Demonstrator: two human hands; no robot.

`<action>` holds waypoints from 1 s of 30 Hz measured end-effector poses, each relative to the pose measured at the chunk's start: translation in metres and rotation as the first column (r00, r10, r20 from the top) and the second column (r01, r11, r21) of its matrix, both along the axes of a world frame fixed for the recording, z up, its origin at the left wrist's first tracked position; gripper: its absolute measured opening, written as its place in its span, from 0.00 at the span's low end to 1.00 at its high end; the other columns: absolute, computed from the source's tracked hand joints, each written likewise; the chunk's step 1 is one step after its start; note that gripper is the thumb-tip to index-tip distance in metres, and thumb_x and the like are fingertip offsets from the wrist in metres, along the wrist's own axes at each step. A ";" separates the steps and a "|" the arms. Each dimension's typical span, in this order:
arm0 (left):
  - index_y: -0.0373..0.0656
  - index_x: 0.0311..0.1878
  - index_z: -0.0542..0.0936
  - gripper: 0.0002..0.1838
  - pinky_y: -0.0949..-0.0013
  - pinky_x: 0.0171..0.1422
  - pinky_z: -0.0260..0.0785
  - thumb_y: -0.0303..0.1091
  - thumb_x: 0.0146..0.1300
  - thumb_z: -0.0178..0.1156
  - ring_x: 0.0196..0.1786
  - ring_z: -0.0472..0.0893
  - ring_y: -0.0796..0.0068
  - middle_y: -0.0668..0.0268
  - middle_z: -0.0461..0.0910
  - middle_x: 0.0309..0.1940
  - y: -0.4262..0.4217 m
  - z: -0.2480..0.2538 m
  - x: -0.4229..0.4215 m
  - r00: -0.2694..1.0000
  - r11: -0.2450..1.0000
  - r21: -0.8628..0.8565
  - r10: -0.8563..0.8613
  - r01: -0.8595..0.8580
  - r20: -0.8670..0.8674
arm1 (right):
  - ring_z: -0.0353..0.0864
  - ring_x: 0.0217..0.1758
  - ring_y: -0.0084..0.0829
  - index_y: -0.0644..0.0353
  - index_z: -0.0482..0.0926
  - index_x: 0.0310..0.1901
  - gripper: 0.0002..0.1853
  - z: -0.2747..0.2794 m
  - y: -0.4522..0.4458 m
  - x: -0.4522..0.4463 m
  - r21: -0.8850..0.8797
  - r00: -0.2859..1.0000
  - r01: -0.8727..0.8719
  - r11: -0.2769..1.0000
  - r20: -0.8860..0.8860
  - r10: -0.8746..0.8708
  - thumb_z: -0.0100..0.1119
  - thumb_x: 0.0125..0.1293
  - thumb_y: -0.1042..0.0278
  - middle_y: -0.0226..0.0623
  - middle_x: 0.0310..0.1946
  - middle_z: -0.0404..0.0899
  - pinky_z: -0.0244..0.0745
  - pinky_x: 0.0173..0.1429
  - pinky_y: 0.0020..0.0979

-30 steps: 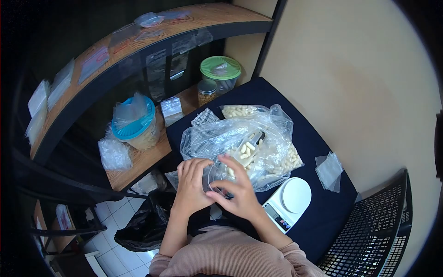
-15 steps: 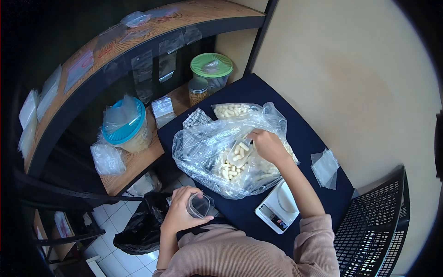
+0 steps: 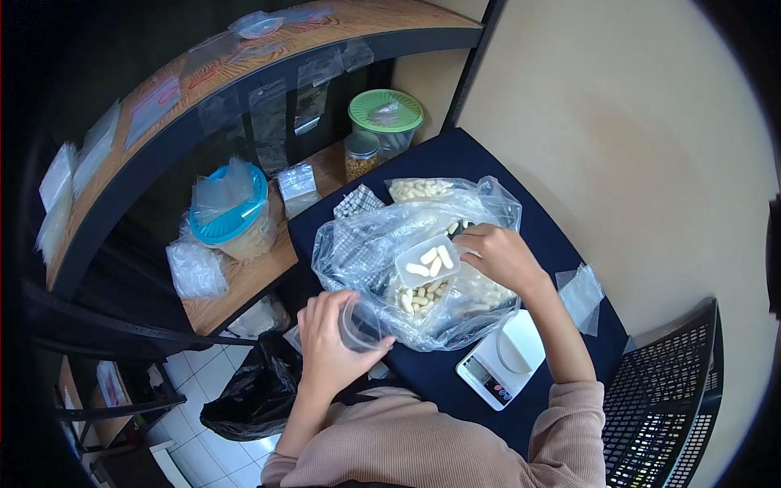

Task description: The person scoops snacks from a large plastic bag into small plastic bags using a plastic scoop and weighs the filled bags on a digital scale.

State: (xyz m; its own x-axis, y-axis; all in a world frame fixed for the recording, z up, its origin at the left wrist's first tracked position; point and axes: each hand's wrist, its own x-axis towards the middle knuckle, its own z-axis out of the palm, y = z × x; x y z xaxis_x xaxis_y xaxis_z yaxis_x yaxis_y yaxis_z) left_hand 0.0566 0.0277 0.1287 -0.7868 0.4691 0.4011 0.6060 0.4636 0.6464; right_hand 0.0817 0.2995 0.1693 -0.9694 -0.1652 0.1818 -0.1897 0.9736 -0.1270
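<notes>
A: What is each hand holding?

B: The right hand (image 3: pixel 496 254) is closed around the handle end of a scoop (image 3: pixel 417 280), which carries a few pale, finger-shaped pieces (image 3: pixel 434 260). The left hand (image 3: pixel 325 346) curls around a clear container (image 3: pixel 356 327), its mouth open; I can't tell whether the wall is stiff or soft.

A: Where is the scoop?

B: Over the large clear bag (image 3: pixel 338 248), above a heap (image 3: pixel 416 301) of the same pieces, and apart from the container.

A: So what could go wrong?

B: Spilling, I'd judge — the pieces lie loose in a shallow scoop, so a tilt or jerk of the right hand could roll them off the edge. Over the bag that costs little; beyond it, they could land on the dark tabletop (image 3: pixel 476 154).

A: And on the left?

B: If the container is soft, too hard a squeeze could narrow its mouth, and pieces poured there could catch on the edge.

A: Anything else?

B: The bag's crumpled folds sit close around the scoop and could snag it. The right forearm (image 3: pixel 561 329) also passes close by the scale (image 3: pixel 521 337) — a careless swing could knock it.
</notes>
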 end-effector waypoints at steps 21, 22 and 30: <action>0.39 0.48 0.68 0.38 0.65 0.50 0.61 0.42 0.31 0.74 0.43 0.72 0.66 0.61 0.71 0.40 0.006 0.000 -0.007 1.000 0.994 0.108 -0.009 0.009 0.000 | 0.70 0.32 0.25 0.57 0.81 0.28 0.08 0.077 -0.044 0.030 0.260 0.925 0.102 0.960 -0.380 0.005 0.54 0.44 0.74 0.30 0.25 0.72 0.62 0.41 0.27; 0.39 0.48 0.68 0.38 0.67 0.49 0.61 0.40 0.31 0.74 0.43 0.72 0.69 0.63 0.71 0.39 -0.003 -0.008 -0.007 0.985 0.980 0.184 -0.103 0.077 0.140 | 0.71 0.32 0.25 0.58 0.81 0.27 0.07 0.065 -0.034 0.027 0.259 0.940 0.113 0.959 -0.342 -0.018 0.54 0.43 0.74 0.30 0.25 0.72 0.63 0.41 0.27; 0.38 0.49 0.68 0.38 0.68 0.54 0.65 0.41 0.34 0.75 0.46 0.72 0.70 0.61 0.69 0.45 -0.033 -0.044 -0.004 0.573 0.797 0.207 -0.563 0.568 0.595 | 0.71 0.36 0.28 0.58 0.81 0.30 0.09 -0.028 0.022 -0.007 0.370 0.976 0.181 0.911 -0.183 -0.119 0.54 0.46 0.77 0.30 0.26 0.75 0.62 0.43 0.30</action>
